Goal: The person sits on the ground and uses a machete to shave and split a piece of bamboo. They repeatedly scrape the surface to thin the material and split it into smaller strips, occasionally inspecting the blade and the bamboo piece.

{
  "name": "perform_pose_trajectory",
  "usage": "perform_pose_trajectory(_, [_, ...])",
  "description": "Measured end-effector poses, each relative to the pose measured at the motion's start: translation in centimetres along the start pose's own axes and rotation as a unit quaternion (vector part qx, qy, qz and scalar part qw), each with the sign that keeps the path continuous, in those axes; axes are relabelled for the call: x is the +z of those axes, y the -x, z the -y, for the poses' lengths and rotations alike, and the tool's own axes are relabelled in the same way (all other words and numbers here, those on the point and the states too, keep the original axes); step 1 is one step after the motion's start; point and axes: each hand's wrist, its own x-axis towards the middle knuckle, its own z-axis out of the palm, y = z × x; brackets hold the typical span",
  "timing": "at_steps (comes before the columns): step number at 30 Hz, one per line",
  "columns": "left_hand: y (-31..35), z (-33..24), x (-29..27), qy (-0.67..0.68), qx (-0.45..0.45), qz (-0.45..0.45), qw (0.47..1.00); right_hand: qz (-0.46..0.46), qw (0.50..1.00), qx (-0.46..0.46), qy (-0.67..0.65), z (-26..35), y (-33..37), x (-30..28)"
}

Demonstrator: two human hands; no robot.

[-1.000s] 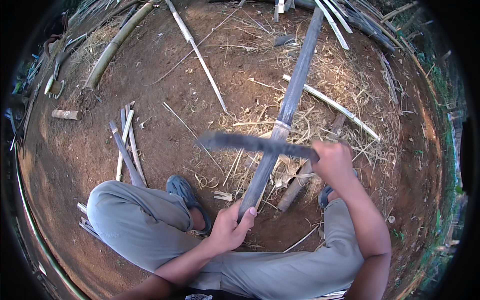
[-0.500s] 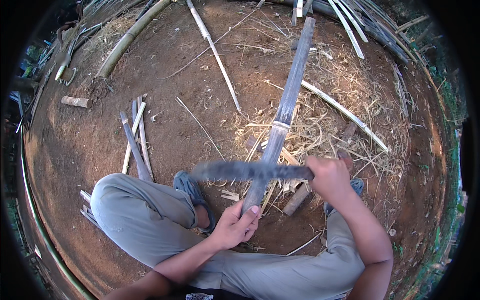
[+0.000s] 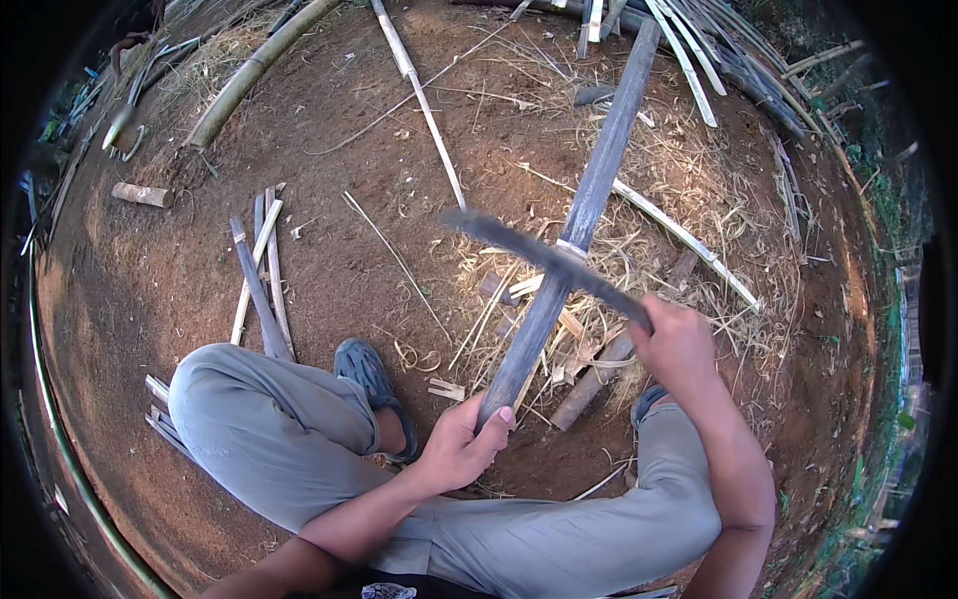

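My left hand (image 3: 463, 445) is wrapped round the near end of a long, grey split-bamboo strip (image 3: 532, 339), which slants up and away to the right. In my right hand (image 3: 676, 341) is the handle end of a machete (image 3: 509, 238) with a dark, broad blade. The blade lies across the strip at its pale node, its tip pointing left and away. Whether its edge bites into the bamboo I cannot tell. Beneath the strip, a short piece of round wood (image 3: 592, 386) rests on the ground among shavings.
Pale shavings (image 3: 723, 240) cover the ground at right of centre. Several split strips (image 3: 261, 285) lie left, near my knee. A short log piece (image 3: 143, 194) and a thick bamboo pole (image 3: 261, 70) lie farther left. More bamboo (image 3: 768, 90) is heaped at far right.
The machete has moved away from me along the strip, from near my left hand up to the node, and its blade has turned. The strip's far end has shifted slightly right.
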Motion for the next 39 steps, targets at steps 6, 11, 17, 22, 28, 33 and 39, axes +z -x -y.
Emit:
perform_pose_trajectory(6, [0.6,1.5,-0.5,-0.143,0.093,-0.061,0.984,0.057,0.998,0.016,-0.008,0.8,-1.8,1.6])
perform_pose_trajectory(11, [-0.1,2.4,0.9,-0.038,0.026,-0.023,0.999,0.041,0.901,0.324,-0.285,-5.9,-2.4,1.9])
perform_pose_trajectory(17, [-1.4,4.2,2.3,0.105,-0.013,0.043,0.993,0.143,0.666,0.36,-0.638,1.2,-3.5,-0.3])
perform_pose_trajectory(22, [-1.6,6.8,3.2,0.035,0.003,0.03,0.999,0.189,0.624,0.311,-0.692,5.8,-3.1,1.0])
perform_pose_trajectory(28, [-1.9,5.6,2.4,-0.268,0.1,0.058,0.956,0.192,0.68,0.262,-0.658,5.8,-2.6,2.0])
perform_pose_trajectory(33, [-1.8,-3.7,-2.1,-0.566,0.256,-0.099,0.778,0.154,0.801,0.221,-0.534,2.9,-1.5,2.7])
perform_pose_trajectory(39, [-4.6,-18.4,-6.2,-0.789,0.33,-0.202,0.477,0.185,0.852,0.175,-0.458,2.7,-1.1,2.8])
